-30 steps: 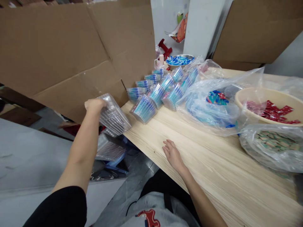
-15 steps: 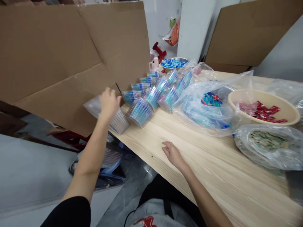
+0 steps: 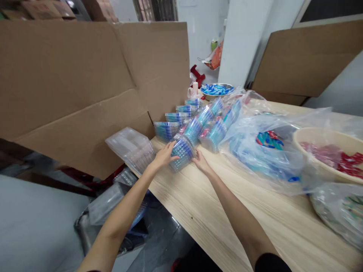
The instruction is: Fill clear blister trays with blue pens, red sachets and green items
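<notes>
A tilted stack of clear plastic trays with blue-and-white pieces inside lies at the near end of the tray rows. My left hand is at its left side, fingers along the edge and thumb across the front. At the right edge of the same stack, my right hand has its fingertips curled against it, so the stack sits between both hands. Further left, a stack of clear trays with no blue showing leans at the table edge, apart from my hands. Several similar filled stacks stand behind.
A big cardboard sheet rises along the left. To the right on the wooden table lie a plastic bag of blue packets, a cream basin with red packets and another clear bag. A metal bowl of blue packets stands behind.
My left hand has left the clear tray stack and moved right to the near filled stack. My right hand has moved forward from over the bare table to that stack's other side.
</notes>
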A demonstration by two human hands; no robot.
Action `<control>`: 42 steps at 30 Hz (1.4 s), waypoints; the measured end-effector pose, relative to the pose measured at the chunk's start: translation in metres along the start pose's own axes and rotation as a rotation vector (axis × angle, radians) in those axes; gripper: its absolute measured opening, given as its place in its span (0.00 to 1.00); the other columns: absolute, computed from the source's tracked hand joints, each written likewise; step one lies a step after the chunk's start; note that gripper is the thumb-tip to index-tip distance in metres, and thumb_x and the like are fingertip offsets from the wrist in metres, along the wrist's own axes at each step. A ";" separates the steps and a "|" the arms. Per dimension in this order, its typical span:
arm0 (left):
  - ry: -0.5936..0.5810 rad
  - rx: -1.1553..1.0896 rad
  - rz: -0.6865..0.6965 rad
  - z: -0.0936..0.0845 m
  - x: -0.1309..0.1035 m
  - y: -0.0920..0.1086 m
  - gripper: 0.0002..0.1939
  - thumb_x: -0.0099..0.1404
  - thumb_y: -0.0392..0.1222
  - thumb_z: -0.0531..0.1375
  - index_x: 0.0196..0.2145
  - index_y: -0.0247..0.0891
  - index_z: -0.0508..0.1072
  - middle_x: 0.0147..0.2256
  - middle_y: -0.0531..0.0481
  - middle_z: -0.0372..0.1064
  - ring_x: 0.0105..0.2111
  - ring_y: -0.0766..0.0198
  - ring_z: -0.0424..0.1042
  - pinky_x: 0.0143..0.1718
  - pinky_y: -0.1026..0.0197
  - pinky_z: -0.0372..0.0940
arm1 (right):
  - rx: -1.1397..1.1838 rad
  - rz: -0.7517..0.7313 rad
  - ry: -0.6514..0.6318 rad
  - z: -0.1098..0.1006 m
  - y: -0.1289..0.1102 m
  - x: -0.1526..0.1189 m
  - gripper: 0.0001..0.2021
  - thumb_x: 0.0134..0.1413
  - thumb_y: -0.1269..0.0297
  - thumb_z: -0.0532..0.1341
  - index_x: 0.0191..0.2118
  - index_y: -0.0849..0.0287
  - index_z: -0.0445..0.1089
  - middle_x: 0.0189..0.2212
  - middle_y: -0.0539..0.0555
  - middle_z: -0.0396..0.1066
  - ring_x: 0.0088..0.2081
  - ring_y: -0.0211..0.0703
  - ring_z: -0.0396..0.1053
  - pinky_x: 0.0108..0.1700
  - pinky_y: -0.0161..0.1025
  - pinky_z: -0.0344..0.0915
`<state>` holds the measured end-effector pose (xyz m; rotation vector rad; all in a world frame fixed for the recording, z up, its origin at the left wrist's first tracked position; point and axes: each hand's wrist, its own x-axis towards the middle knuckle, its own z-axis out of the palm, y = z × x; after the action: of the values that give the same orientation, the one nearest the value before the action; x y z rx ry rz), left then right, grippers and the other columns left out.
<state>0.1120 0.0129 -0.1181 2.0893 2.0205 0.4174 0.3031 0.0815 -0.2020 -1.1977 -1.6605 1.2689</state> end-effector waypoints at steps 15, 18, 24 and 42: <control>-0.202 0.110 0.154 -0.035 0.008 -0.008 0.38 0.56 0.32 0.64 0.63 0.41 0.55 0.58 0.39 0.59 0.59 0.51 0.61 0.58 0.50 0.59 | -0.005 -0.007 0.103 0.047 0.026 -0.084 0.31 0.53 0.64 0.57 0.62 0.59 0.52 0.57 0.65 0.61 0.58 0.54 0.62 0.59 0.56 0.61; -0.189 0.194 0.110 -0.035 0.007 0.004 0.37 0.57 0.29 0.60 0.63 0.37 0.53 0.57 0.37 0.62 0.58 0.50 0.62 0.61 0.46 0.55 | -0.008 -0.016 0.126 0.055 0.024 -0.081 0.29 0.53 0.64 0.57 0.60 0.60 0.52 0.57 0.66 0.60 0.58 0.53 0.61 0.61 0.56 0.58; -0.091 0.383 0.024 -0.031 -0.005 0.007 0.37 0.57 0.38 0.65 0.61 0.38 0.56 0.56 0.34 0.63 0.58 0.43 0.62 0.62 0.37 0.48 | -0.002 -0.034 0.119 0.066 0.021 -0.065 0.32 0.52 0.65 0.58 0.61 0.60 0.47 0.58 0.67 0.59 0.58 0.52 0.61 0.61 0.55 0.58; -0.051 0.578 -0.162 -0.043 -0.004 0.010 0.32 0.58 0.37 0.64 0.59 0.29 0.60 0.53 0.30 0.65 0.52 0.42 0.67 0.55 0.47 0.59 | -0.024 -0.020 0.085 0.121 0.002 -0.056 0.34 0.49 0.76 0.53 0.64 0.70 0.47 0.59 0.72 0.58 0.62 0.57 0.56 0.64 0.58 0.53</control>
<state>0.1063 0.0066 -0.0746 2.1590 2.4684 -0.2832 0.2104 -0.0082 -0.2359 -1.2297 -1.6265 1.1720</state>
